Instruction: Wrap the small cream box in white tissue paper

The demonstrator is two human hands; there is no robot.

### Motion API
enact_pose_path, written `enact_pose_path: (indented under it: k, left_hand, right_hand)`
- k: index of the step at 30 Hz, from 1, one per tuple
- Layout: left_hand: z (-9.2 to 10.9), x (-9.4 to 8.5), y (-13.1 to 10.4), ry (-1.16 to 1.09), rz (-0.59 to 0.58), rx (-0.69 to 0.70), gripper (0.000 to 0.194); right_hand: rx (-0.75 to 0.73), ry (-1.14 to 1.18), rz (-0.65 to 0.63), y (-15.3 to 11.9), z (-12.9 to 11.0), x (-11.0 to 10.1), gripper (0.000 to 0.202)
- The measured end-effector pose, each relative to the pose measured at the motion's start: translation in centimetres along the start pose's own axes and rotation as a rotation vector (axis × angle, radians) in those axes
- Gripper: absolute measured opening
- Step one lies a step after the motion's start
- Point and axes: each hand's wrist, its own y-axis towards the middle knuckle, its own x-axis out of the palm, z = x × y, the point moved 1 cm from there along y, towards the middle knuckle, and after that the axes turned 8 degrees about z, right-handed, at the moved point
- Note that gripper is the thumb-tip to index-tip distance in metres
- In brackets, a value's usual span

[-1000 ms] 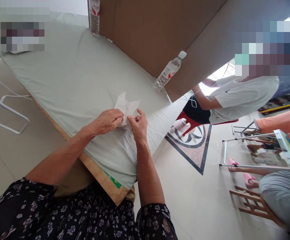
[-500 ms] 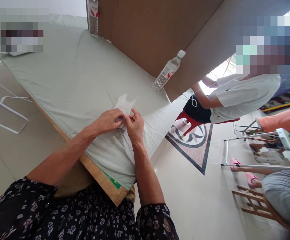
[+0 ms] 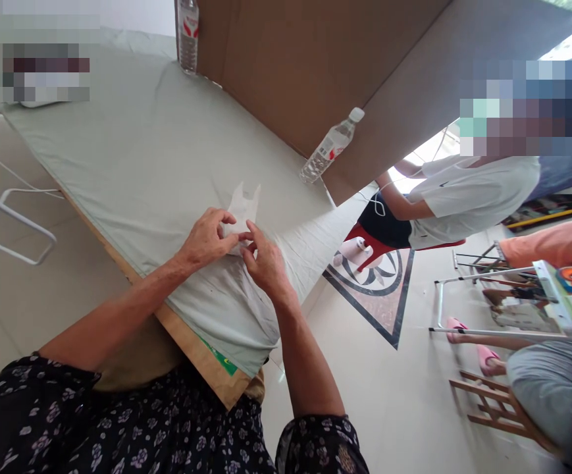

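A small white plastic bag, its two handle strips pointing away from me, lies on the cloth-covered table between my hands. My left hand has its fingers curled over the bag's left side, with the thumb lying across its lower part. From the right, my right hand holds the bag's lower right edge between bent index finger and thumb. The bag's lower end is partly hidden by my fingers.
A large cardboard sheet stands across the table. Two water bottles stand against it, one bottle near and one bottle farther left. A person in a white shirt sits beyond. White cables hang at left.
The bag, crumpled under my fingers before, now lies flatter with its handle strips straighter. My hands have shifted, and the right fingers have loosened from a tight pinch.
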Motion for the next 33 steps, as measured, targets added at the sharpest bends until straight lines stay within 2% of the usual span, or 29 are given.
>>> enact_pose_path:
  k: [2, 4, 9, 11, 14, 17, 20, 24, 29, 31, 33]
  left_hand:
    - [0.5, 0.0, 0.2, 0.042, -0.001, -0.037, 0.026]
    - [0.7, 0.3, 0.5, 0.077, -0.054, -0.050, 0.025]
    - [0.6, 0.8, 0.8, 0.141, -0.173, -0.042, 0.020]
    - [0.6, 0.7, 1.0, 0.205, -0.187, -0.009, 0.026]
    - [0.7, 0.4, 1.8, 0.302, -0.229, 0.079, 0.040]
    - [0.5, 0.3, 2.7, 0.319, -0.320, 0.134, 0.047]
    - [0.2, 0.6, 3.1, 0.285, -0.375, 0.144, 0.048]
    - [0.1, 0.8, 2.7, 0.233, -0.360, 0.132, 0.049]
    - [0.1, 0.7, 1.8, 0.148, -0.254, 0.165, 0.065]
    - [0.1, 0.8, 1.7, 0.135, -0.228, 0.218, 0.061]
    - [0.0, 0.9, 1.6, 0.148, -0.252, 0.245, 0.047]
  right_hand:
    - [-0.014, -0.047, 0.018, 0.0, 0.0, 0.2, 0.065]
    - [-0.030, -0.036, 0.035, 0.0, 0.2, 0.3, 0.066]
    - [0.002, 0.220, 0.042, 0.6, 1.6, -0.1, 0.067]
    - [0.066, 0.285, 0.133, 1.4, 2.5, -0.7, 0.058]
    - [0.108, 0.246, 0.250, 2.8, 3.6, -1.4, 0.036]
    - [0.053, 0.145, 0.230, 4.0, 4.3, -1.4, 0.022]
    - [-0.039, 0.077, 0.207, 4.7, 4.7, -0.8, 0.023]
    - [-0.098, -0.025, 0.171, 5.3, 5.2, 0.0, 0.024]
    - [-0.060, -0.168, 0.082, 6.0, 5.2, 0.5, 0.025]
    - [-0.041, -0.190, 0.059, 6.0, 5.0, 0.6, 0.023]
    - [-0.021, -0.175, 0.051, 6.1, 5.0, 0.7, 0.022]
